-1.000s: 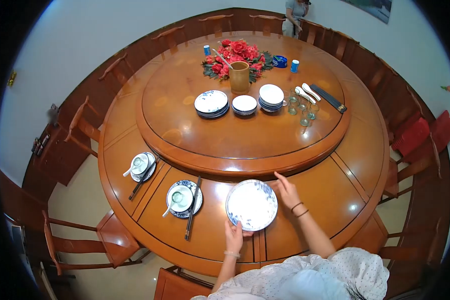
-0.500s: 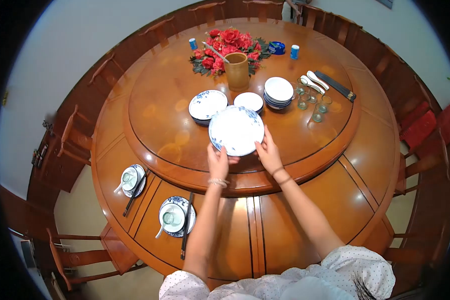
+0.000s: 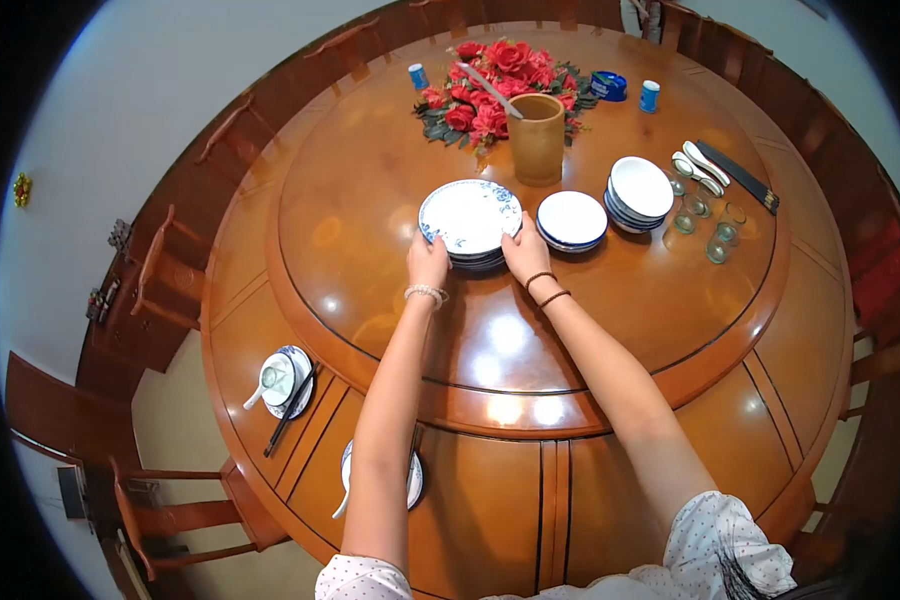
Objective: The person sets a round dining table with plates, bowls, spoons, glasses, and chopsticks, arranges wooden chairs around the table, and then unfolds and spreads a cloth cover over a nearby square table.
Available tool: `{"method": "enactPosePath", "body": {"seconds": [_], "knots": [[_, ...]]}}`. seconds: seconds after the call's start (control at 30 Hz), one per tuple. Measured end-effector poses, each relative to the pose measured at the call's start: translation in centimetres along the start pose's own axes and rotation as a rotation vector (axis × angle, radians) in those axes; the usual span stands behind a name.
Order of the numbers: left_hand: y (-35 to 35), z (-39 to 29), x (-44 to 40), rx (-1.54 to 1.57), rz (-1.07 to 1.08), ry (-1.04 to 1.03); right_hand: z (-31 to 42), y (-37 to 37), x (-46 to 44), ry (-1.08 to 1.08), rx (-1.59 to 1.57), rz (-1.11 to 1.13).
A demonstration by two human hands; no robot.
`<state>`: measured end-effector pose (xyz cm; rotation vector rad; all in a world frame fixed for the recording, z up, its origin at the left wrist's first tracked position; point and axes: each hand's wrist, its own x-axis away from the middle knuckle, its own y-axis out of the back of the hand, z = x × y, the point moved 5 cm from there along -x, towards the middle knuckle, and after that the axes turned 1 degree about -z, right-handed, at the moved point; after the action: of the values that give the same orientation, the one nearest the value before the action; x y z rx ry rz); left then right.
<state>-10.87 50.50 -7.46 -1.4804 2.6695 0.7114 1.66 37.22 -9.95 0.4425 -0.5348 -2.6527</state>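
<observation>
Left hand and right hand pinch the blue-patterned plate, with room before the near edge of the turntable

Place: dining room | evidence: round table, turntable, wooden chairs, stacked plates

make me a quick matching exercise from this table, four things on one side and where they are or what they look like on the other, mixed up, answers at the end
Things
1. flowers
2. tall container
3. top plate
4. small glasses

Descriptions
A. see-through, near the white spoons
B. brown, standing upright
C. white with blue pattern, left hand and right hand at its rim
D. red, clustered behind the brown upright thing

Right pairs: 1-D, 2-B, 3-C, 4-A
</observation>
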Motion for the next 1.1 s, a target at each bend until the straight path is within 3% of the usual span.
{"method": "enactPosePath", "body": {"seconds": [0.07, 0.47, 0.6, 0.67, 0.8, 0.9, 1.1], "knots": [[0.0, -0.4, 0.4, -0.029, -0.02, 0.047, 0.6, 0.5, 0.3, -0.074, -0.013, 0.101], [-0.8, 0.8, 0.3, -0.184, 0.106, 0.133, 0.9, 0.5, 0.1, -0.133, 0.29, 0.18], [0.0, 0.4, 1.9, -0.171, 0.002, 0.157, 2.5, 2.3, 4.4, -0.03, 0.025, 0.288], [1.7, -0.7, 5.7, -0.013, -0.041, 0.087, 3.0, 4.7, 10.3, 0.131, 0.086, 0.321], [8.6, -4.0, 20.2, 0.087, -0.044, -0.043, 0.7, 9.1, 22.1, 0.522, 0.499, 0.366], [14.0, -4.0, 33.5, 0.019, -0.141, 0.113, 1.4, 9.1, 24.9, 0.711, 0.748, 0.402], [20.3, -2.6, 53.8, -0.041, -0.287, 0.541, 0.7, 7.3, 24.7, 0.718, 0.88, 0.367]]}}
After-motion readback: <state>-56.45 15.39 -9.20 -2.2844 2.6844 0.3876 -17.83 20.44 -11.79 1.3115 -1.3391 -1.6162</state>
